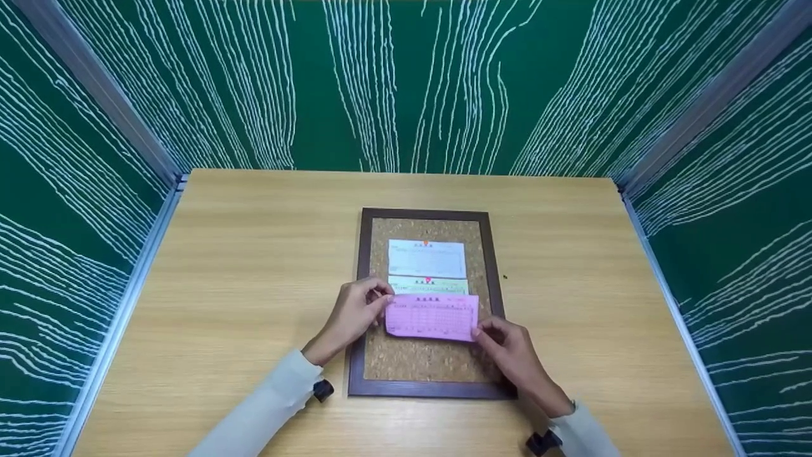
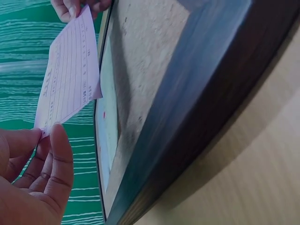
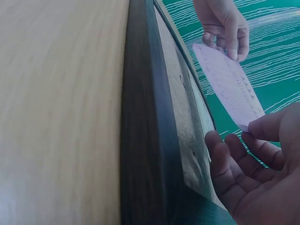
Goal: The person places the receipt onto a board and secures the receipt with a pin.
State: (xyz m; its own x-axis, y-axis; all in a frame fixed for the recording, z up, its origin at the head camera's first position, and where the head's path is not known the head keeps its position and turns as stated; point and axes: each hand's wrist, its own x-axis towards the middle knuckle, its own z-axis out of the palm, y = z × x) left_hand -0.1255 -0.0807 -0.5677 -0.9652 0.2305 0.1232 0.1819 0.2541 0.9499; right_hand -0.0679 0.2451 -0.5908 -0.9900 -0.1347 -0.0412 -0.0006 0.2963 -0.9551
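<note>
A pink printed slip [image 1: 432, 317] is stretched between both hands above the cork board [image 1: 419, 362]. My left hand [image 1: 360, 311] pinches its upper left corner; my right hand [image 1: 510, 348] pinches the lower right corner. In the left wrist view the slip [image 2: 70, 70] hangs raised off the cork, its shadow falling on the board. Behind it, a green slip [image 1: 406, 284] is pinned with a red pin [image 1: 428, 280], its lower part hidden by the pink one. Above that a white slip [image 1: 426, 260] is held by an orange pin [image 1: 425, 242].
The board's dark brown frame [image 1: 431, 389] lies on a light wooden table [image 1: 254, 254]. A tiny dark speck [image 1: 505, 277] lies right of the board. Green walls with white wavy lines [image 1: 444, 82] stand at the back and sides.
</note>
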